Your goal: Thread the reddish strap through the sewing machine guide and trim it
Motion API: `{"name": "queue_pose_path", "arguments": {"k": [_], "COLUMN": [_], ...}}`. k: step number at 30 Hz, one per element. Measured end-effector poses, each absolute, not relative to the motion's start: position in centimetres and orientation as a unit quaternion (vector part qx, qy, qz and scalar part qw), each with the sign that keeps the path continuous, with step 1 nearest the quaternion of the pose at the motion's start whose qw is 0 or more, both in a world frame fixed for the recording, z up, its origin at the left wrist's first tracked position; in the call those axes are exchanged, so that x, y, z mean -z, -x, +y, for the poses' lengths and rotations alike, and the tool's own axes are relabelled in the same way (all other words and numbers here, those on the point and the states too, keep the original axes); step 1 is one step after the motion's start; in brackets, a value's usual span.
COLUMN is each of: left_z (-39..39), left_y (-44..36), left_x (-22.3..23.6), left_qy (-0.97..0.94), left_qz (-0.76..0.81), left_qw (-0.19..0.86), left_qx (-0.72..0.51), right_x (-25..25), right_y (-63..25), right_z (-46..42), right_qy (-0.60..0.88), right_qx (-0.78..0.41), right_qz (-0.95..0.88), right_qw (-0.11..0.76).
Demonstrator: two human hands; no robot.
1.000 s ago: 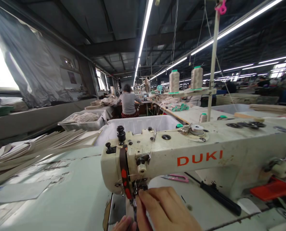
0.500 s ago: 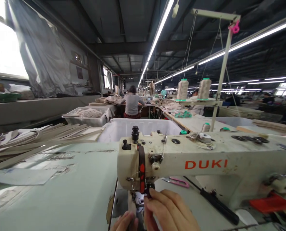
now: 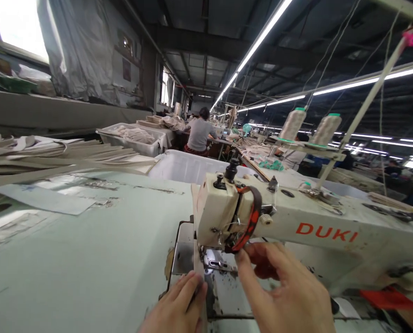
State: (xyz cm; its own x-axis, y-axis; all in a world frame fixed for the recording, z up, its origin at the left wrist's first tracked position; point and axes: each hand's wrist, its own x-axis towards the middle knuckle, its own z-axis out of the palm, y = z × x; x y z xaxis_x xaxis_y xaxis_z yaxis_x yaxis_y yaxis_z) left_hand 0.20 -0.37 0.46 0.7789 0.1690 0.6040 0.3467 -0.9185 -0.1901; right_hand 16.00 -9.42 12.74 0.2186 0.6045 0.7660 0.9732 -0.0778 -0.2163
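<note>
A cream DUKI sewing machine point(image 3: 317, 222) stands on the pale green table point(image 3: 88, 259). A brown strap with red spots point(image 3: 250, 222) is looped round its head. My right hand point(image 3: 286, 291) reaches under the head, its thumb and forefinger curled close together by the needle and the strap's lower end; what they pinch is too small to see. My left hand point(image 3: 175, 307) lies flat on the needle plate point(image 3: 189, 252), fingers stretched toward the presser foot point(image 3: 215, 263) and resting on a narrow pale strip point(image 3: 198, 259).
Long beige strips point(image 3: 53, 159) are piled at the table's left. White bins point(image 3: 182, 166) stand behind the machine. Two thread cones point(image 3: 326, 129) sit on a stand at the right. A person point(image 3: 199, 134) sits farther down the row, back turned. A red tray point(image 3: 387, 298) lies at the right edge.
The view has swung and tilted, so the machine head now sits to the right. My left hand shows more fully on the plate. My right hand has drawn back a little from the needle.
</note>
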Motion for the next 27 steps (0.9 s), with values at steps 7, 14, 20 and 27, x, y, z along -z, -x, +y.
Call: {"name": "queue_pose_path", "arguments": {"k": [7,14,20,27], "left_z": [-1.5,-1.7,-1.6,-1.5], "left_y": [-0.6,-1.0,-0.8,0.0], "left_x": [-1.8,-1.3,-1.4,-2.0], "left_qy": [0.933,0.939,0.942,0.914], "left_qz": [-0.177,-0.194,-0.188,-0.211], "left_qw": [0.072,0.044,0.040,-0.083], "left_qx": [0.305,0.280,0.274,0.335], "right_x": [-12.4,-12.8,-12.8,-10.1], "right_y": [-17.1,-16.4,-17.5,-16.1], "right_z": [-9.5,-9.9,-9.9,-9.2], "right_qy": [0.692,0.644,0.653,0.603], "right_qx": [-0.152,0.280,0.141,-0.212], "right_qz": [-0.482,-0.637,-0.647,-0.362], "right_qw": [0.515,0.318,0.367,0.679]}}
